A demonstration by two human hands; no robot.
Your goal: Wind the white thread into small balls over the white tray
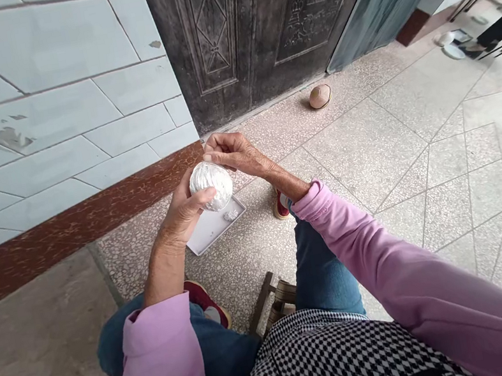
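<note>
My left hand (184,211) cups a shiny silver-white ball (211,184), thumb and fingers wrapped round its lower side. My right hand (232,152) hovers just above the ball with its fingers pinched together at the ball's top edge; what they pinch is too small to make out. Both arms wear pink sleeves. Below the hands a small white square tray (212,228) lies on the floor with a few pale bits on it.
I sit on a low wooden stool (271,304), knees apart, red shoes on the terrazzo floor. A tiled wall stands at the left, a dark carved door (251,26) ahead. A brown domed object (320,96) lies by the door. Chair legs show far right.
</note>
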